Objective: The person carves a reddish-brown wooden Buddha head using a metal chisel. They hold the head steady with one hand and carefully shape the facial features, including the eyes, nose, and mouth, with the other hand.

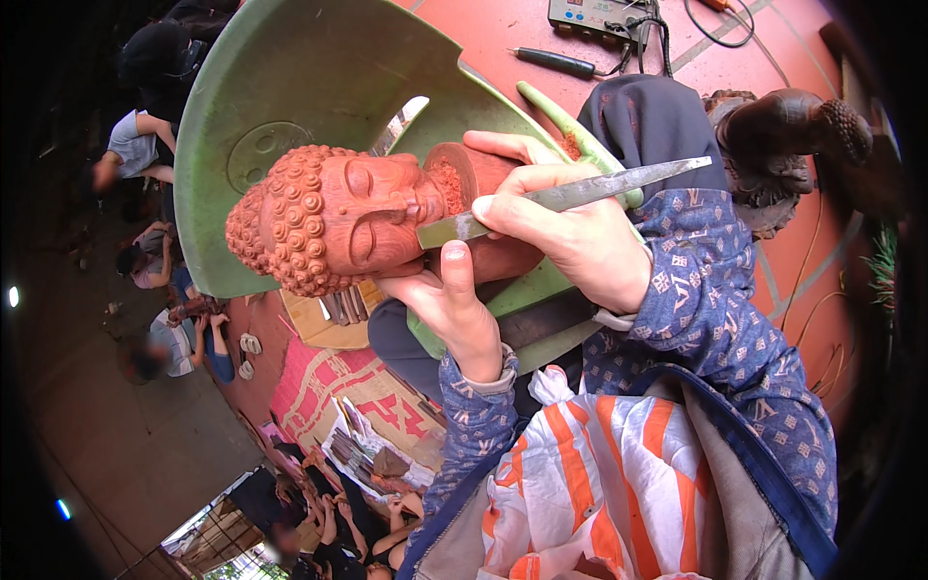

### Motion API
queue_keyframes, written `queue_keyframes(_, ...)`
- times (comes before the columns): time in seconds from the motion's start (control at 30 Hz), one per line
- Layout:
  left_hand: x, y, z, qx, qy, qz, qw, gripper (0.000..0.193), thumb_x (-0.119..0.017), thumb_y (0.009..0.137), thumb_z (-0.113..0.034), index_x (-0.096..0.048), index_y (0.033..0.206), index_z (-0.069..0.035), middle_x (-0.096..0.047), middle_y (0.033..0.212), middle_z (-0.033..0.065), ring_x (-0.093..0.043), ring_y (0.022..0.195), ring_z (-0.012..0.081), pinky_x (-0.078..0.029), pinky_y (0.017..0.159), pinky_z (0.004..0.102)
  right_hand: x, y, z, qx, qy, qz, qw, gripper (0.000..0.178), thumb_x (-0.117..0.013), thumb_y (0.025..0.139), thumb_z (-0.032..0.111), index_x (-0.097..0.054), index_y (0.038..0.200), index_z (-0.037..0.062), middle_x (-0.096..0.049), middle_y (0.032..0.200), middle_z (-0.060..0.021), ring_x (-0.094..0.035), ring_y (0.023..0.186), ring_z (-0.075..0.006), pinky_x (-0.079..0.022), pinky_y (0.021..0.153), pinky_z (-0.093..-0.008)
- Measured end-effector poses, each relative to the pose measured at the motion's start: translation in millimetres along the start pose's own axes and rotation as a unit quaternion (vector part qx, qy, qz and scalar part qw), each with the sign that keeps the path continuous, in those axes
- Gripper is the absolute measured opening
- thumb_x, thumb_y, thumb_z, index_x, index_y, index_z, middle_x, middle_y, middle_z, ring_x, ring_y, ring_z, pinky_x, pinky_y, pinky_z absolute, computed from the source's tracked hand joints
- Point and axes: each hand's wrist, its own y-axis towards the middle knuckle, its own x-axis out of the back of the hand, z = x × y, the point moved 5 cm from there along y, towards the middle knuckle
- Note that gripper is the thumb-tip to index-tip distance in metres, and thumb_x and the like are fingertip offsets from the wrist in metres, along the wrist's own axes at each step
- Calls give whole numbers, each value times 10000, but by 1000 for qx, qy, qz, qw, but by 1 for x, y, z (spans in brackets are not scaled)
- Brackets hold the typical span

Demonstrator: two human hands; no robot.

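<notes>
A reddish wooden carved head [333,217] with curled hair and closed eyes lies on its side on a green plastic chair [217,174]. My right hand [585,237] grips a flat metal chisel [619,182], thumb on top. Its broad end lies at the carving's chin, and its tapered end points right. My left hand [449,309] holds the carving at the jaw from the near side, thumb raised close to the chisel's broad end; its other fingers are mostly hidden. Red wood dust [448,186] fills the hollow at the neck.
A control box [594,17] and a black pen-shaped handpiece [554,63] lie on the tiles beyond the chair. A dark wood carving [778,145] stands at right. Several tools [367,454] lie at lower left, with people [155,145] farther left. Striped plastic sheeting [599,474] covers my lap.
</notes>
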Motion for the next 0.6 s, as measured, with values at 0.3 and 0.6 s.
queue_keyframes(0.3,-2,1,-1,-7,-6,2,1000,808,-665,903,-225,-147,1460,47,-269,1518,233,-300,1415,314,-198,1191,484,3,2,2,22,-60,-1,998,175,-748,814,210,-730,760,44,-571,1322,-235,-500,1298,-313,-381,1068,-404)
queue_keyframes(0.6,-1,1,0,0,-17,-3,1000,773,-658,904,-195,-164,1449,43,-279,1508,234,-308,1409,315,-197,1193,483,1,2,1,7,-7,5,1000,178,-755,825,205,-739,780,33,-612,1220,-194,-501,1297,-286,-404,1049,-403)
